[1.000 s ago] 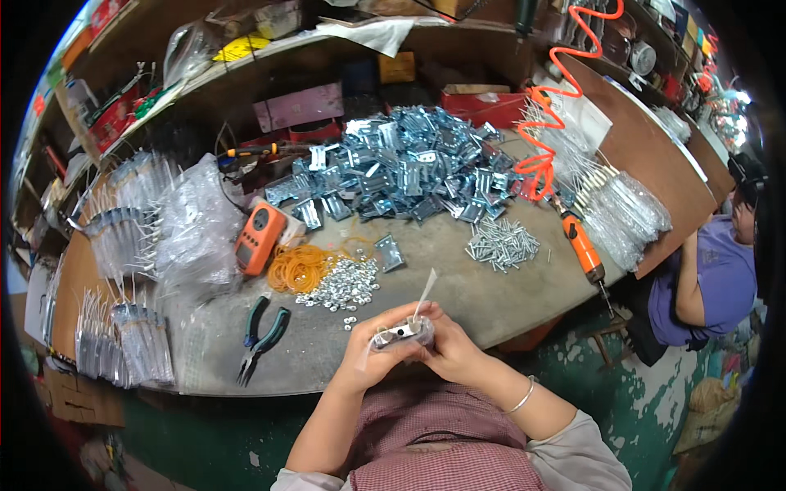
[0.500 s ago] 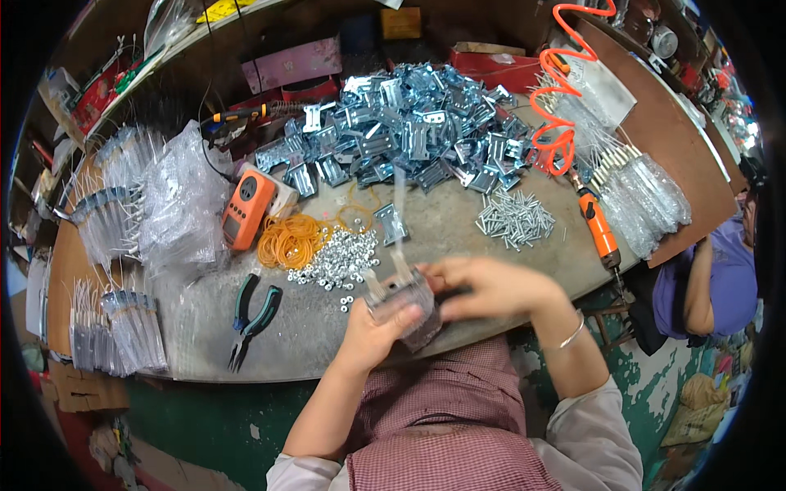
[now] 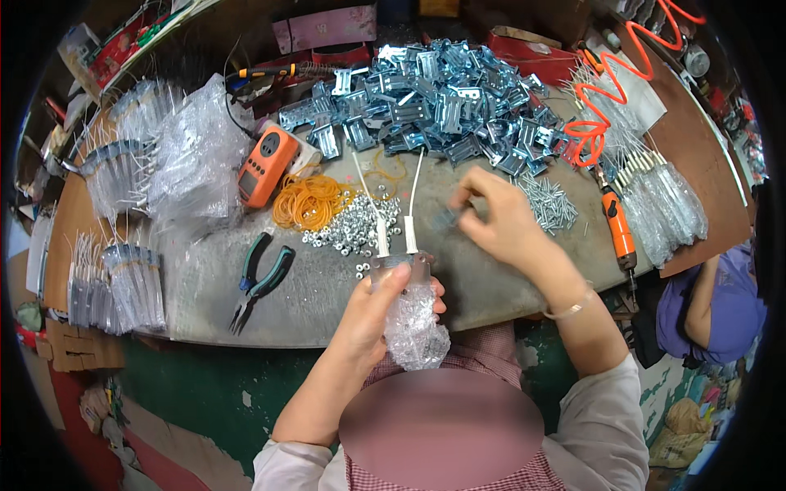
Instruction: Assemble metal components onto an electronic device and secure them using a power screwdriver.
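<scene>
My left hand (image 3: 370,309) grips a bubble-wrapped part (image 3: 415,323) upright at the table's near edge, the thumb across its front. Two white sleeved leads (image 3: 410,233) stick up from its top, spread apart. To the right and farther in, my right hand (image 3: 501,219) pinches a small bluish metal bracket (image 3: 444,218), blurred by motion. The bracket is apart from the wrapped part. Beyond my left hand lie small silver nuts (image 3: 348,229) and orange rubber bands (image 3: 307,202). Silver screws (image 3: 552,206) are heaped to the right of my right hand.
Metal brackets (image 3: 446,106) form a big heap at the back. Pliers (image 3: 264,282), an orange socket meter (image 3: 268,166) and bubble-wrapped bundles (image 3: 190,155) are on the left. An orange screwdriver (image 3: 617,225) with a coiled hose (image 3: 626,90) hangs right, beside more wrapped parts (image 3: 667,200) and another person (image 3: 712,307).
The single bracket beside the nuts has left the table and is in my right hand, which moved away from the wrapped part, farther in. My left hand now holds the part more upright.
</scene>
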The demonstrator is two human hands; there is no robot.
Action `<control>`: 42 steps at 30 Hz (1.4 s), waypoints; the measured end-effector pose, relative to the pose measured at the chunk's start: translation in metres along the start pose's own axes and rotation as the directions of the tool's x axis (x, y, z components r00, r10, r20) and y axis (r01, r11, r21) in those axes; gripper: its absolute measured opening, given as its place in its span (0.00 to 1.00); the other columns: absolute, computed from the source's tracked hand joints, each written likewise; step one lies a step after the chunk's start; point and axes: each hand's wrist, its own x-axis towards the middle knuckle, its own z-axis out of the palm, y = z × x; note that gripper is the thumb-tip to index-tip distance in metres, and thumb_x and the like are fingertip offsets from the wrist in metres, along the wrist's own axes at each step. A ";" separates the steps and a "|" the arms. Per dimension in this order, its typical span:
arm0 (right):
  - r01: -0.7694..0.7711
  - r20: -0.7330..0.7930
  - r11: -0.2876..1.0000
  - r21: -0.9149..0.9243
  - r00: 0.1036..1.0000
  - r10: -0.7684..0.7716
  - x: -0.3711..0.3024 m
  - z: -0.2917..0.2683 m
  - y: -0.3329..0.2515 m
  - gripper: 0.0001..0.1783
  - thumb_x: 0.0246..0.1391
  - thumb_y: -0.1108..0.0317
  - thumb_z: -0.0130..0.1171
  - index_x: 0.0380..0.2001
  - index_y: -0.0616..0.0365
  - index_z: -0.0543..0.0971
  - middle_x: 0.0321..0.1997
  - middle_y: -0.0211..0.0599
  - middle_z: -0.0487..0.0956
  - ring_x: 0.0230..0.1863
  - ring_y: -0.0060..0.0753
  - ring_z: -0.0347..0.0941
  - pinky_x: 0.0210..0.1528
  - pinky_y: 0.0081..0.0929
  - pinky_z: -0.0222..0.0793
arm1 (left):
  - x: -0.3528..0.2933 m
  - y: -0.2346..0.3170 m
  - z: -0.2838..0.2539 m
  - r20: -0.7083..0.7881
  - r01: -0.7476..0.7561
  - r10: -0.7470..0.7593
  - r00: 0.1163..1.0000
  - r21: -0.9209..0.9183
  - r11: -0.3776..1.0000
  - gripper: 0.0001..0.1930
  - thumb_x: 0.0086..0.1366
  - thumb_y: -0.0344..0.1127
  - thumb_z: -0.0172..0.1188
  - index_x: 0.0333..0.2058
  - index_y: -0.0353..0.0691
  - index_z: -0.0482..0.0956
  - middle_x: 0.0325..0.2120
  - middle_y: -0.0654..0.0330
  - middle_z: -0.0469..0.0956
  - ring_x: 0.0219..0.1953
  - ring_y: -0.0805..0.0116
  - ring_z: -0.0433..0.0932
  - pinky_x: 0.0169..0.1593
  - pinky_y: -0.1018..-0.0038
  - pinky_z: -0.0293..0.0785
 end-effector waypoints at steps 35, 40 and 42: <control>-0.469 -0.302 0.882 -0.054 0.849 0.433 -0.109 -0.054 0.040 0.05 0.45 0.74 0.63 0.28 0.59 0.78 0.29 0.39 0.77 0.26 0.38 0.75 0.31 0.30 0.72 | -0.004 -0.040 0.025 0.066 0.119 -0.120 0.991 0.020 0.993 0.33 0.69 0.60 0.36 0.50 0.31 0.67 0.33 0.46 0.77 0.31 0.56 0.79 0.35 0.62 0.77; -0.419 -0.295 0.840 -0.345 0.898 0.327 -0.093 -0.037 0.054 0.09 0.44 0.66 0.64 0.22 0.56 0.74 0.26 0.37 0.74 0.29 0.45 0.74 0.31 0.39 0.70 | 0.001 -0.045 0.028 0.094 0.155 -0.153 0.984 -0.012 0.988 0.33 0.69 0.60 0.36 0.50 0.31 0.67 0.34 0.46 0.77 0.32 0.56 0.79 0.35 0.64 0.77; -0.437 -0.258 0.817 -0.377 0.897 0.360 -0.095 -0.040 0.050 0.09 0.43 0.66 0.64 0.22 0.56 0.74 0.26 0.38 0.75 0.29 0.45 0.74 0.31 0.39 0.70 | 0.000 -0.045 0.027 0.093 0.156 -0.152 0.984 -0.035 0.987 0.32 0.69 0.60 0.36 0.50 0.32 0.67 0.34 0.46 0.77 0.32 0.57 0.79 0.36 0.64 0.77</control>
